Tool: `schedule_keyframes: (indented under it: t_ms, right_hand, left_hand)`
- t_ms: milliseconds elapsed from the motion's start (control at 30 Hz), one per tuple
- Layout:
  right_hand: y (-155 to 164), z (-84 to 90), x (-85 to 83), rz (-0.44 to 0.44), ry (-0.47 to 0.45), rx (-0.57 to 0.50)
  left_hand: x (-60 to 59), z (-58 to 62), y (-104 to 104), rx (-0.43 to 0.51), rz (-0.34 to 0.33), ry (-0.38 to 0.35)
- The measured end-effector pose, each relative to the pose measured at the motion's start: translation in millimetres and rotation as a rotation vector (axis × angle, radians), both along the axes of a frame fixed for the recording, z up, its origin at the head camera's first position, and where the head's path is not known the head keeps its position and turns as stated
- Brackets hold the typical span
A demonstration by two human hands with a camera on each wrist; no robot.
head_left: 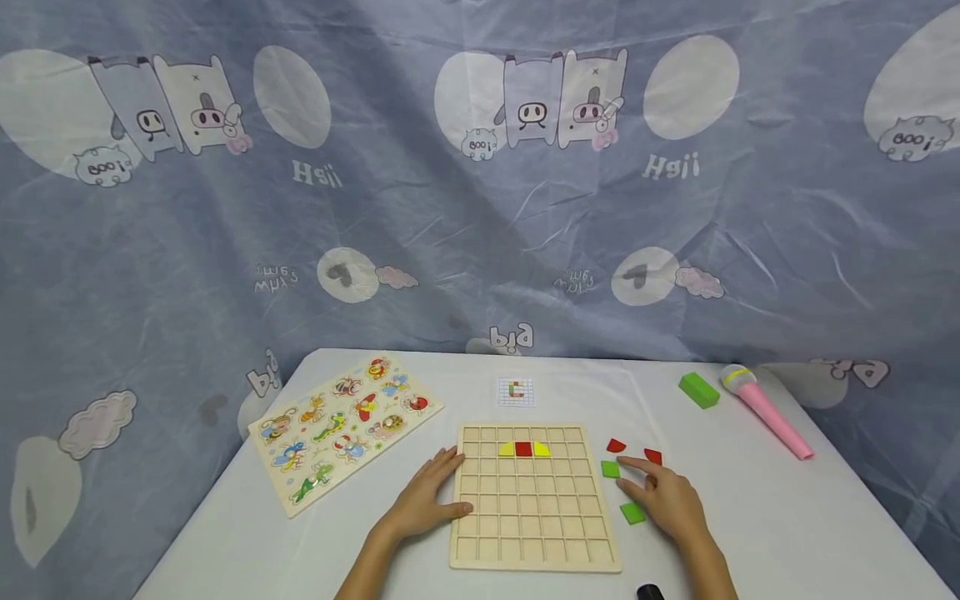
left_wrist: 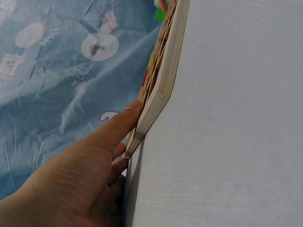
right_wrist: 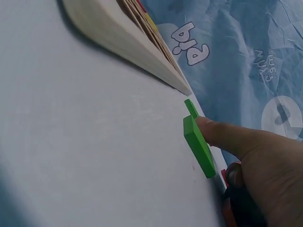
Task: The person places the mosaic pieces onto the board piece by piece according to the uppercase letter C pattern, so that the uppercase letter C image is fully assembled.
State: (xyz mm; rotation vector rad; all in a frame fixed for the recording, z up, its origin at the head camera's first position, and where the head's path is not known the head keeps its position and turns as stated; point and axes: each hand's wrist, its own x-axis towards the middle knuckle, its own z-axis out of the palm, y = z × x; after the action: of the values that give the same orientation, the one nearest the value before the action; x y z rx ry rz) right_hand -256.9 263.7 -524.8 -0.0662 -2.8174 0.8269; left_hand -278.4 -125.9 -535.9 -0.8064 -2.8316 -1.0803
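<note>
From the head camera, the left hand (head_left: 423, 500) is lying flat, fingers straight, against the grid board (head_left: 531, 500) on the white table (head_left: 787, 517), steadying it. The right hand (head_left: 667, 500) is resting relaxed among loose pieces beside the board.

The left wrist camera is showing straight fingers (left_wrist: 118, 127) pressing the board's edge (left_wrist: 163, 85).

The right wrist camera is showing a fingertip (right_wrist: 213, 130) touching a green square (right_wrist: 199, 146), not gripping. I judge a piece is being chosen; next it needs pinching.

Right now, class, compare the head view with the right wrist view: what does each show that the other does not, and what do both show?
Only the head view shows the left hand resting on the grid board's left edge, the animal puzzle, the pink microphone, the green block and the pattern card.

Only the right wrist view shows, close up, a fingertip touching the edge of a green tile.

Both show the grid board, the white table, the right hand and green tiles beside the board.
</note>
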Motion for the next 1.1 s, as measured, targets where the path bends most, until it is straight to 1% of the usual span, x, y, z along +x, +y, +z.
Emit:
schedule_keyframes:
  t_ms: [267,500,733,1100]
  right_hand:
    - [-0.2,-4.7,-2.2,-0.030,0.002,0.024]
    - [-5.4,-6.6,-1.2,-0.027,0.002,0.070]
    - [-9.0,-6.5,-1.0,-0.061,0.041,0.062]
    - [-7.0,-7.3,0.0,-0.069,0.077,0.010]
  left_hand:
    - [0.1,-0.4,0.7,0.002,0.000,0.000]
    - [-0.5,-1.0,-1.0,-0.016,0.000,0.008]
    - [-0.3,2.0,-0.7,-0.005,-0.001,0.007]
    - [0.5,1.8,0.5,-0.003,-0.004,0.000]
